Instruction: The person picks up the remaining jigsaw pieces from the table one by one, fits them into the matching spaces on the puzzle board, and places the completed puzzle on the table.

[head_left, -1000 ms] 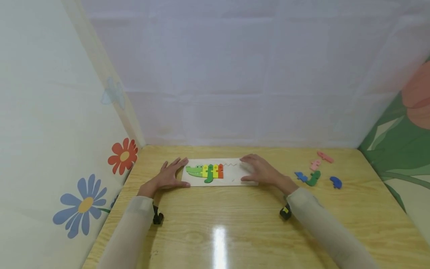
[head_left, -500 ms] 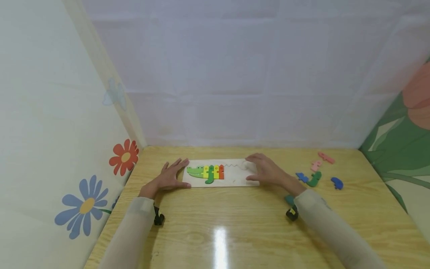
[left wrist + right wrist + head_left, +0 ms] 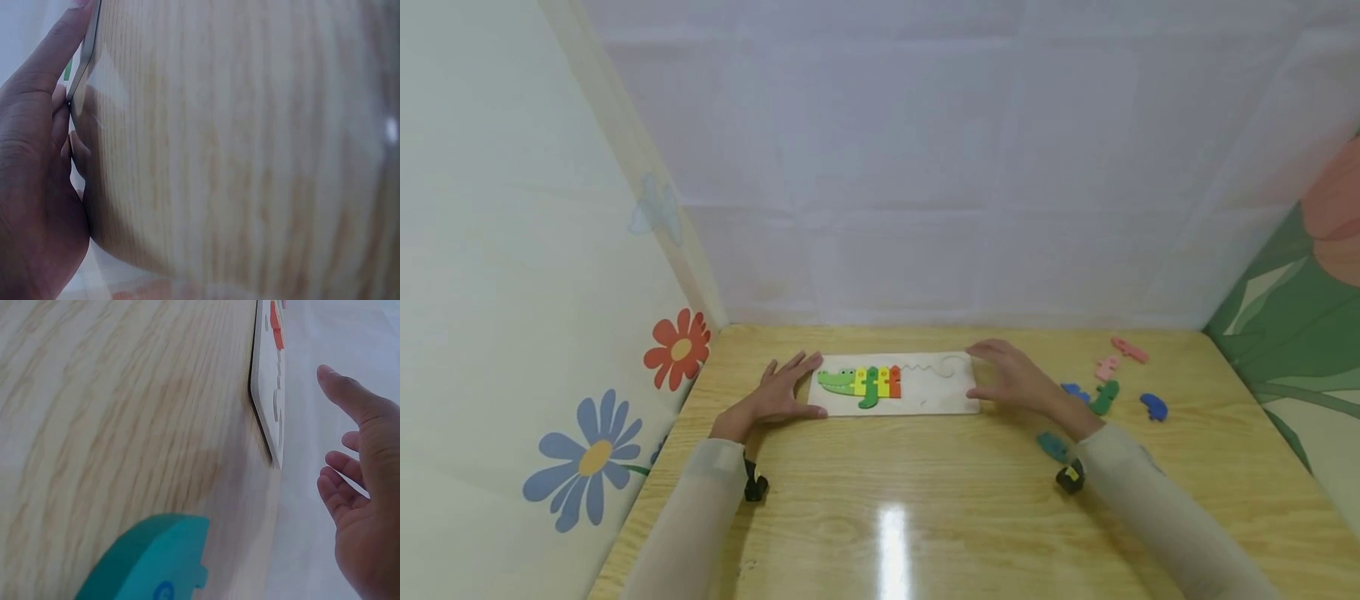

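As the left hand (image 3: 773, 397) spans one end of the white board (image 3: 943, 398) flat on the table (image 3: 820, 500), thumb at the near corner and fingertips at the far one, the right hand (image 3: 1018, 383) sits by the opposite end, thumb and fingers apart; the right wrist view shows a gap between that thumb and the board. On to the markings: a blue mark (image 3: 164, 590) shows on the teal piece (image 3: 1052, 446), but the frame slices it off, so I can't tell what it is. Small round marks dot the fitted pieces (image 3: 871, 385) lined up behind the crocodile head (image 3: 835, 382), yellow, green, yellow, orange-red, and they're too tiny to read! To their right runs the grooved outline (image 3: 951, 374), zigzag then curl, faint against the white. And the left wrist view? Mostly table, the board just a sliver, the thumb's tip running out at the top, the other fingers largely tucked from sight. Over on the right, two pink pieces (image 3: 1130, 350), a green piece (image 3: 1103, 398) and a dark blue piece (image 3: 1154, 407) lie loose, while the right forearm (image 3: 1077, 415) partly covers a lighter blue piece (image 3: 1077, 391).
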Demonstrator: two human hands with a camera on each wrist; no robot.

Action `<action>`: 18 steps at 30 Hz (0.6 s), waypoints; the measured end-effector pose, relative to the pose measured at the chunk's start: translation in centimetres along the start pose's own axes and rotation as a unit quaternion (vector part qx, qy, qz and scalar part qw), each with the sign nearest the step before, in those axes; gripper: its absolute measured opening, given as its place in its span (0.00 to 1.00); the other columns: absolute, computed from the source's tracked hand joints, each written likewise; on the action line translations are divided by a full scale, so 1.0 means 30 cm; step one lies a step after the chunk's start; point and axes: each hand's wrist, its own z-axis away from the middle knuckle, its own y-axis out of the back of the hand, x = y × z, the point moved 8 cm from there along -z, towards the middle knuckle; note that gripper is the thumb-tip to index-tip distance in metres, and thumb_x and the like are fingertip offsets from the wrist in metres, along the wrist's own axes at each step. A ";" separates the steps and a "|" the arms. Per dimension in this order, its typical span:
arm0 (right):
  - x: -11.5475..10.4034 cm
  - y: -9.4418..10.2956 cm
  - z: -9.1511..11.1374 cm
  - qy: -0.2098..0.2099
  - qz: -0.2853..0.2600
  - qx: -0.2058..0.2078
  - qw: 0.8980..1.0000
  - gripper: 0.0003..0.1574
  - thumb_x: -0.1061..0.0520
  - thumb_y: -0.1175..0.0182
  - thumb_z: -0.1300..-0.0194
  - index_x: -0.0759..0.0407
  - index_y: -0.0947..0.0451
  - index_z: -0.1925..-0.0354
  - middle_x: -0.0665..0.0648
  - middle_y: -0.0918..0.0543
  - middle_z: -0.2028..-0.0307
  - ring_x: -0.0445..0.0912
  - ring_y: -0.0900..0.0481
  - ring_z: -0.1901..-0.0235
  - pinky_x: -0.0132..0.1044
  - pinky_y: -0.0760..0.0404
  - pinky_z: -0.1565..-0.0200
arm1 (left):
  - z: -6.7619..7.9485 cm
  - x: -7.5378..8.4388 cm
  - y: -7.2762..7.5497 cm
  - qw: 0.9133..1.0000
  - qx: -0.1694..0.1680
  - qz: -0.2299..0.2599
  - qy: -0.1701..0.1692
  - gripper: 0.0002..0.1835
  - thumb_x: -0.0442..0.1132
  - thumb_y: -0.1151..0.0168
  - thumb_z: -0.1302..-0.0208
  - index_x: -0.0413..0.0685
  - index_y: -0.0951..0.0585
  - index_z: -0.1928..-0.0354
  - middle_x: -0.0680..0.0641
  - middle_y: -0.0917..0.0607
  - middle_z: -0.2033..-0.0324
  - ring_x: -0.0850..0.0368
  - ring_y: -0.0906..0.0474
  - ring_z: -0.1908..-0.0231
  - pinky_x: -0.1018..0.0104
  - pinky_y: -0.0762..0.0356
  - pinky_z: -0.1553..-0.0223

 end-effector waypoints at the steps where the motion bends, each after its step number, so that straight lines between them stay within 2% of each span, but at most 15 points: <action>1: 0.003 0.003 0.005 -0.002 0.000 0.000 1.000 0.48 0.47 0.19 0.44 0.70 0.23 0.33 0.71 0.19 0.36 0.67 0.25 0.34 0.64 0.29 0.31 | 0.000 0.000 0.000 1.000 0.001 0.000 0.000 0.61 0.63 0.22 0.43 0.42 0.42 0.17 0.38 0.42 0.18 0.33 0.55 0.18 0.25 0.69 0.25; 9: 0.033 0.020 0.048 -0.019 0.005 0.004 1.000 0.49 0.47 0.19 0.44 0.72 0.24 0.33 0.72 0.20 0.35 0.68 0.26 0.33 0.64 0.31 0.30 | 0.001 0.001 0.001 1.000 0.000 0.005 -0.002 0.61 0.64 0.23 0.43 0.42 0.42 0.16 0.38 0.42 0.18 0.33 0.54 0.18 0.25 0.69 0.25; 18: 0.071 0.048 0.099 -0.036 -0.001 0.009 0.999 0.49 0.46 0.20 0.42 0.69 0.25 0.31 0.72 0.22 0.33 0.67 0.26 0.32 0.65 0.31 0.30 | 0.001 0.004 0.000 1.000 -0.007 0.007 0.005 0.61 0.64 0.23 0.43 0.44 0.43 0.16 0.39 0.43 0.17 0.35 0.55 0.17 0.27 0.71 0.24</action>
